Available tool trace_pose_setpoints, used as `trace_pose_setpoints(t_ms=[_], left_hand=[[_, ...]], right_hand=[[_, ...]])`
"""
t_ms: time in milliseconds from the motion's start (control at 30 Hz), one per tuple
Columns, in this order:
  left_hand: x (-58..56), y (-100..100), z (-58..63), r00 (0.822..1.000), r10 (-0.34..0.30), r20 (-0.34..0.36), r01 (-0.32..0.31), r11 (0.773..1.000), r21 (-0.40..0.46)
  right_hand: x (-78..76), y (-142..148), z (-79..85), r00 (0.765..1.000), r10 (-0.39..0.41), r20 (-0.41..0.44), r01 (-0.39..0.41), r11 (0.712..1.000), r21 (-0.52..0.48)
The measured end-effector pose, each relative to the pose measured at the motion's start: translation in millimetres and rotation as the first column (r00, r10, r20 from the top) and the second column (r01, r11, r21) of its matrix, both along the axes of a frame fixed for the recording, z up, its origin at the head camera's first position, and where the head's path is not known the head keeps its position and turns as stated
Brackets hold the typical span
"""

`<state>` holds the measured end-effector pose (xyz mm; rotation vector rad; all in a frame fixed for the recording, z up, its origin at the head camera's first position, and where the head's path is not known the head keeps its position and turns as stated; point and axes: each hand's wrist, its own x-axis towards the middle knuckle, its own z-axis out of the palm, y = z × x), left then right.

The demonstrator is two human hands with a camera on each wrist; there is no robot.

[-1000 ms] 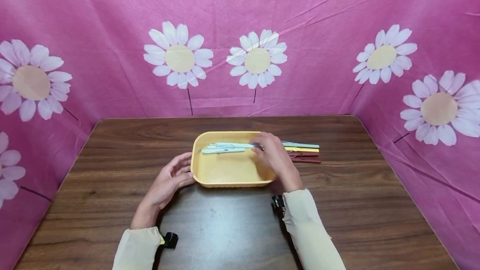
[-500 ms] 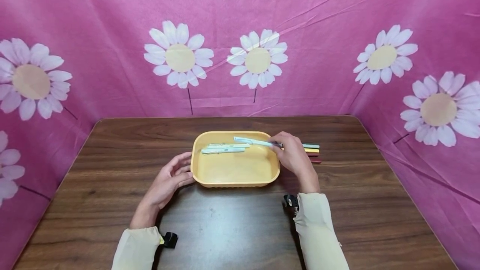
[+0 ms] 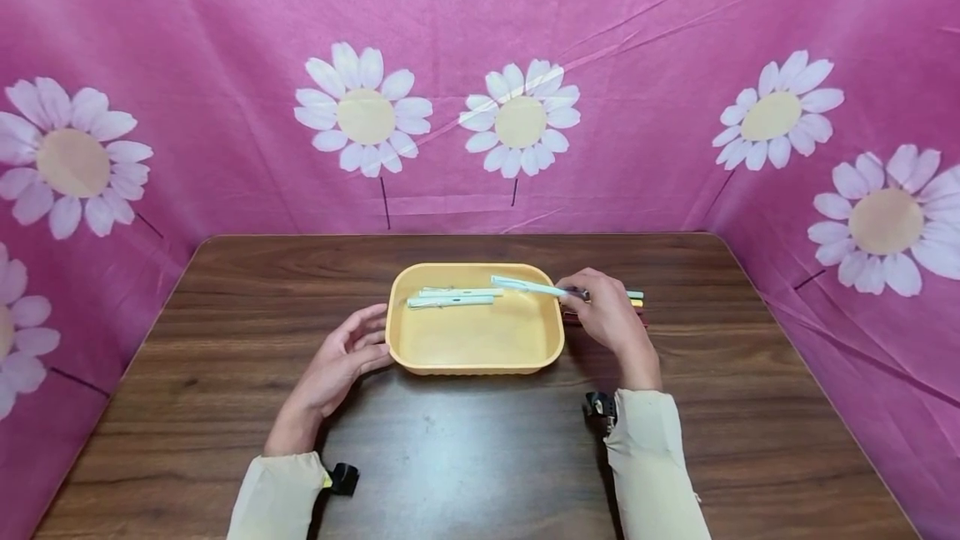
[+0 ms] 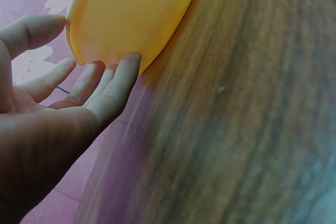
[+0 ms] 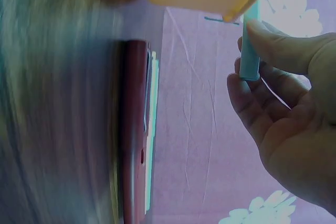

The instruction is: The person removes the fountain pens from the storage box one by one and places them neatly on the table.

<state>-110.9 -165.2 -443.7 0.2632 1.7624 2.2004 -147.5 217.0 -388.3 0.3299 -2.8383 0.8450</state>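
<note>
**Slim pale-blue clip pen point(image 3: 525, 284) just got lifted to the edge of the yellow, rounded, plastic-looking tray point(image 3: 476, 369)**

So a second ago that pen was down in the tray; now it's up and slightly tilted across the right rim, one end over the inside. The right hand point(image 3: 611, 317) has shifted rightward with it, pinching the other end between thumb and fingers.

My read: it's on its way out, which leaves two slim mint-green clip pens point(image 3: 465, 302) lying side by side in there.

Tray hasn't budged. The left hand point(image 3: 341, 361) is at its left end, fingers loose against it, not clutching.

Beyond the right side, on the dark wood-grain worktop point(image 3: 435, 465), there's a slim dark-red pen point(image 5: 135, 129), plus yellow and blue-green tips point(image 3: 635, 295). The right hand mostly blocks those, so can't count them.
</note>
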Motion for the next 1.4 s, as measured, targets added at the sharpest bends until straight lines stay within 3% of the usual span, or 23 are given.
trace_pose_setpoints(t_ms=[800, 1400], left_hand=[[-1.7, 1.9, 1.2, 1.000, 0.016, 0.006, -0.016, 0.999, -0.042], [-4.4, 2.4, -0.7, 1.000, 0.018, -0.004, -0.018, 0.999, -0.040]], right_hand=[[2.3, 44.9, 1.0, 1.000, 0.012, 0.002, -0.012, 0.998, 0.067], [10.7, 73.4, -10.4, 1.000, 0.011, -0.011, -0.010, 0.996, 0.091]])
